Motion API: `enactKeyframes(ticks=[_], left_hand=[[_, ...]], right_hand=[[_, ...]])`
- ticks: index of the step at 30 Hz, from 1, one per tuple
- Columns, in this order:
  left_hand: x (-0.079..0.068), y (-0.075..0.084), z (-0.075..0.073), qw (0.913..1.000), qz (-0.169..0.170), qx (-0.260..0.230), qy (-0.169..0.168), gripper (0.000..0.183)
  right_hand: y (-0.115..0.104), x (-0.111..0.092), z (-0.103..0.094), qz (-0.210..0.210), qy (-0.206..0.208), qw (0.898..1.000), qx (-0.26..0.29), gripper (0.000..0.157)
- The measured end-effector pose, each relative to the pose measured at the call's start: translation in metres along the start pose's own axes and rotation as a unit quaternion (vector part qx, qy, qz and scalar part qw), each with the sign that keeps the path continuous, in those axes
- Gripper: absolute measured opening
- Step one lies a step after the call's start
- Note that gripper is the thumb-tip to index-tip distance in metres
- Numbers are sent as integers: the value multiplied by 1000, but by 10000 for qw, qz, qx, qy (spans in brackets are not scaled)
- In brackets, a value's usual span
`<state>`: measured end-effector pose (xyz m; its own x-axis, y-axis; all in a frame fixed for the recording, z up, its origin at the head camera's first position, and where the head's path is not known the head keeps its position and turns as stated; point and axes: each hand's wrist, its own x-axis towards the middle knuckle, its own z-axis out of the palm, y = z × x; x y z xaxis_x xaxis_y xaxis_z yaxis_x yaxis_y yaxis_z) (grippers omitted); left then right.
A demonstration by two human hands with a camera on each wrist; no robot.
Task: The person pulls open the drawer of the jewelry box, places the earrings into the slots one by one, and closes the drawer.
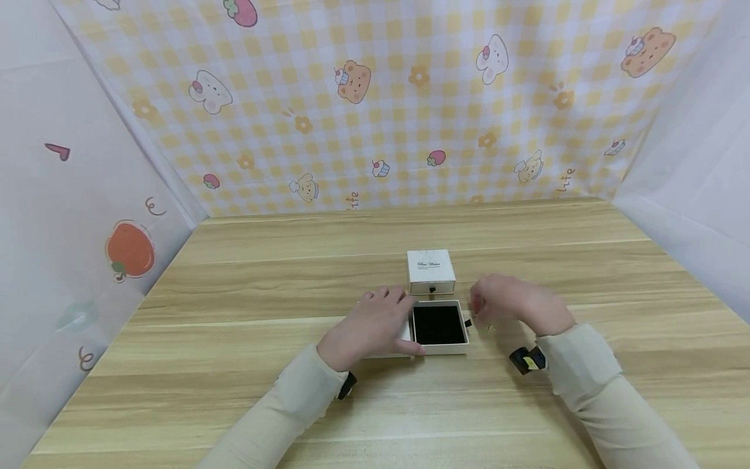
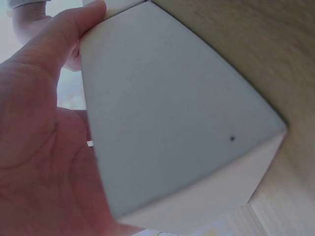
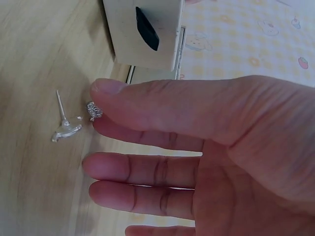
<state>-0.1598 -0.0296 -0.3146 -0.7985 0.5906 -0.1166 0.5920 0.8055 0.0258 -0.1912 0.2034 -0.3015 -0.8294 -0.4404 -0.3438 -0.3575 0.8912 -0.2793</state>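
Observation:
My left hand (image 1: 375, 326) grips the white sleeve (image 2: 172, 108) of a small gift box, thumb along its near side. The box's drawer (image 1: 445, 350) is slid out to the right, showing a black padded inside, and my left thumb reaches its near corner. A black ribbon tab (image 3: 147, 30) sticks out from the drawer's end. Right of it, my right hand (image 1: 515, 303) pinches a small sparkly earring (image 3: 93, 111) between thumb and index fingertips, low over the table. Beside those fingertips a silver stud earring (image 3: 65, 129) lies on the wood, its post pointing away.
Another white box (image 1: 430, 268), closed, with dark lettering and a black tab, stands just behind the drawer. The wooden table (image 1: 293, 260) meets a yellow checked cloth (image 1: 398, 117) at the back. White sheets hang at both sides.

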Motion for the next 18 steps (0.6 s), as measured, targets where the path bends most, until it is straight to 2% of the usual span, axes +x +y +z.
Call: enactKeyframes(ticks=[18], left_hand=[[0,0,1,10000,20,-8,10,83]], right_hand=[[-2,3,4,245,38,9996,-149,11]])
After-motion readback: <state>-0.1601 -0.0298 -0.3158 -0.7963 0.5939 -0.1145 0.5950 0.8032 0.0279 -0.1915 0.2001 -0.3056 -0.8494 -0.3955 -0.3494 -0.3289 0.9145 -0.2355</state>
